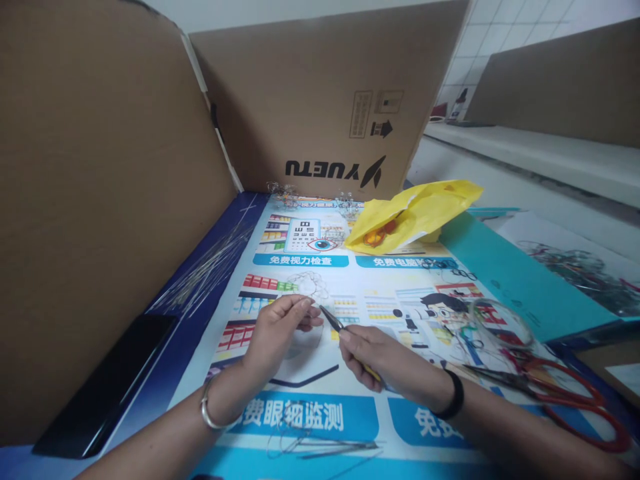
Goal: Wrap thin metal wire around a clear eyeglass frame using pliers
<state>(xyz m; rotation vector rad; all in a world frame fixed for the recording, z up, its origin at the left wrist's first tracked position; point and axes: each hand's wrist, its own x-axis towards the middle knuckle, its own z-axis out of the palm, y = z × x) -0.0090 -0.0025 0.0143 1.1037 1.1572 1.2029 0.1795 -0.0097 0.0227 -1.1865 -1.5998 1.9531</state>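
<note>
My left hand [280, 330] is pinched shut over the printed poster [350, 280], fingertips together on something thin that I cannot make out. My right hand [375, 357] grips small yellow-handled pliers [336, 323], whose dark tips point up-left and almost meet my left fingertips. A silver bangle is on my left wrist and a black band on my right. A loop of thin wire [307, 283] lies on the poster just beyond my hands.
Cardboard walls [100, 200] enclose the left and back. A yellow plastic bag [415, 213] lies at the back. Red-handled scissors [560, 387] rest at right near a teal sheet [515, 280]. Thin wires [200, 273] lie at left, beside a black phone [105, 387]. Bent wire [320, 443] lies near me.
</note>
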